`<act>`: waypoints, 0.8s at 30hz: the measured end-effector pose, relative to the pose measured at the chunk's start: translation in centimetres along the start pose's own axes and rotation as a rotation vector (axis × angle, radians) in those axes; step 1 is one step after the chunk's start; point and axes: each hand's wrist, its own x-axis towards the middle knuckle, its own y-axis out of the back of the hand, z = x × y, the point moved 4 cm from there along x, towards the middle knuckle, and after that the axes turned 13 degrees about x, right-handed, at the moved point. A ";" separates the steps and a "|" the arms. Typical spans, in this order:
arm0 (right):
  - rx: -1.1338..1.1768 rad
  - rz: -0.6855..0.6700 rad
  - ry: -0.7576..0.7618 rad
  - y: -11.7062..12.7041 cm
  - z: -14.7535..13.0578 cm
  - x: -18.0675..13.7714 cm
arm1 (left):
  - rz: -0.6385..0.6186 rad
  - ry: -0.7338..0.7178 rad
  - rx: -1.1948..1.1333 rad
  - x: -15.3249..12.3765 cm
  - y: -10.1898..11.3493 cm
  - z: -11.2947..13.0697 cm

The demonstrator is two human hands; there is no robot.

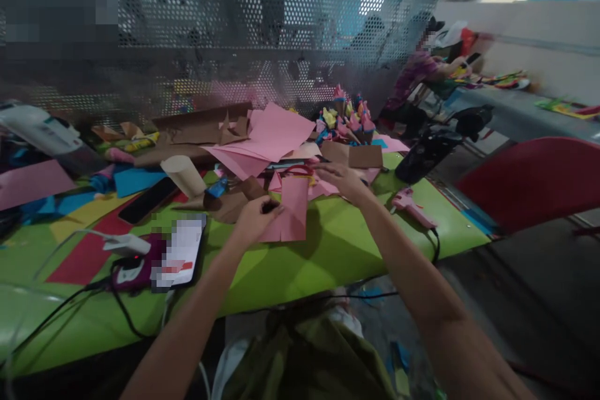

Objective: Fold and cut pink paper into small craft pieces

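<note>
My left hand (255, 217) is closed on the left edge of a pink paper piece (291, 212), held upright above the green table (300, 256). My right hand (341, 180) reaches further back over the pile of pink and brown paper scraps (262, 137); its fingers are stretched out, touching scraps near a brown card (364, 156). Red-handled scissors (296, 171) lie just left of that hand, partly hidden by paper.
A pink glue gun (412, 205) lies at the table's right, its cord over the edge. A phone (180, 253), a black remote-like object (147, 200), a paper roll (184, 175) and coloured sheets lie left. Finished paper cones (347, 117) stand behind. A red chair (534, 178) and another person (417, 72) are at right.
</note>
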 end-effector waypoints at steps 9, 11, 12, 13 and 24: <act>0.698 0.339 -0.226 -0.7 1.9 2.2 | 0.084 0.084 -0.287 2.4 -0.6 0.0; 0.681 0.543 -0.254 1.2 3.7 2.2 | 0.123 0.154 -0.376 2.5 -0.6 -1.0; 0.635 0.619 -0.276 2.1 4.6 2.0 | 0.136 0.183 -0.423 2.4 -0.7 -1.5; 0.583 0.664 -0.292 2.8 5.4 1.8 | 0.145 0.204 -0.469 2.4 -0.7 -1.9; 0.334 0.290 -0.080 0.8 0.8 -0.1 | 0.163 0.260 -0.660 1.3 -1.1 -1.9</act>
